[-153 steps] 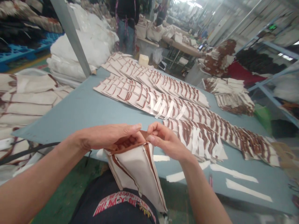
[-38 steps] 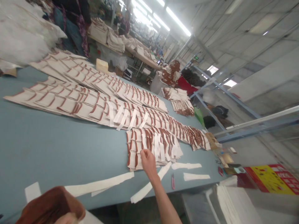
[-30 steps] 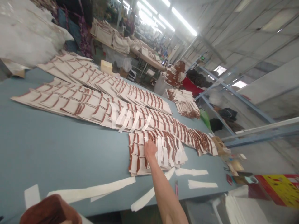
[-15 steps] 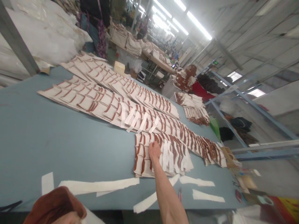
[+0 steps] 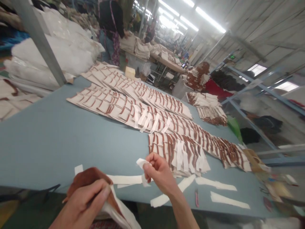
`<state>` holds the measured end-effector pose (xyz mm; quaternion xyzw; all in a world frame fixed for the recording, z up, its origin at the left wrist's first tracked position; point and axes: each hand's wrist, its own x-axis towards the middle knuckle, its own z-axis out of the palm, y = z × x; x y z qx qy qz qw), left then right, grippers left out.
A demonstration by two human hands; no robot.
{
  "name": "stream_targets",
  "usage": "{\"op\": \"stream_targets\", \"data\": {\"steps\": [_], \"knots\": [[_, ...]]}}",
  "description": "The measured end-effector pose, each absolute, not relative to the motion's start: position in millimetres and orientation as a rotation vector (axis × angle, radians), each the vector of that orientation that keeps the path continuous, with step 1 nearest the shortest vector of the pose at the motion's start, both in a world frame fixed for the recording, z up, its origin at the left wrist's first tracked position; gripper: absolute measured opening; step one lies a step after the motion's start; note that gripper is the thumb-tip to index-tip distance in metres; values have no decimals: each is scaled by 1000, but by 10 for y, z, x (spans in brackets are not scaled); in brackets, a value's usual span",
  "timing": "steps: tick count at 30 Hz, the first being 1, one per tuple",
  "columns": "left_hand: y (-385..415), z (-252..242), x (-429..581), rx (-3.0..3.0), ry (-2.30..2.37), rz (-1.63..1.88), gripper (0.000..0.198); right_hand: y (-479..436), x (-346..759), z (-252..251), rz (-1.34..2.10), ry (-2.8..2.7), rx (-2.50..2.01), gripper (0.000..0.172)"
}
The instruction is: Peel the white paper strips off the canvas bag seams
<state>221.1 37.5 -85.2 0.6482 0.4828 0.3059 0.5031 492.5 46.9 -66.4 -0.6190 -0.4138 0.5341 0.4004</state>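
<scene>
A: Your left hand [image 5: 88,202] grips the brown-lined cream bag [image 5: 115,211] by its rim, near left, at the near edge of the surface [image 5: 59,140].
B: And your right hand [image 5: 158,171]?
A: Fingers pinching a white strip [image 5: 142,163], right of the bag, apart from it.
B: Around that?
A: Overlapped cream-and-brown pieces [image 5: 159,146] just beyond; long pale strips [image 5: 127,179] flat along the near side; small red tool [image 5: 196,197] right of your forearm.

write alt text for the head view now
The left hand grips the brown rim of an open bag; the right hand holds a white strip. Beyond, rows of overlapping cream, brown-trimmed pieces lie on a blue table.
</scene>
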Motion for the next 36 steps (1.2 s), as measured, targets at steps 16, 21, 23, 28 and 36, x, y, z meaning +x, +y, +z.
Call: {"op": "stream_targets", "data": {"steps": [16, 21, 23, 28, 36], "knots": [[304, -403, 1855, 1337, 1110, 716, 55, 84, 3827, 57, 1391, -1368, -1689, 37], [276, -362, 1784, 1307, 1153, 745, 54, 37, 3791, 32, 1424, -1339, -1567, 29], [258, -340, 1785, 1272, 1165, 732, 53, 17, 3786, -18, 1358, -1364, -1553, 27], [236, -351, 1828, 1259, 1199, 704, 52, -29, 3773, -131, 1092, -1486, -1501, 14], [142, -354, 1962, 1090, 1280, 830, 31, -41, 3727, -290, 594, -1619, -1281, 29]]}}
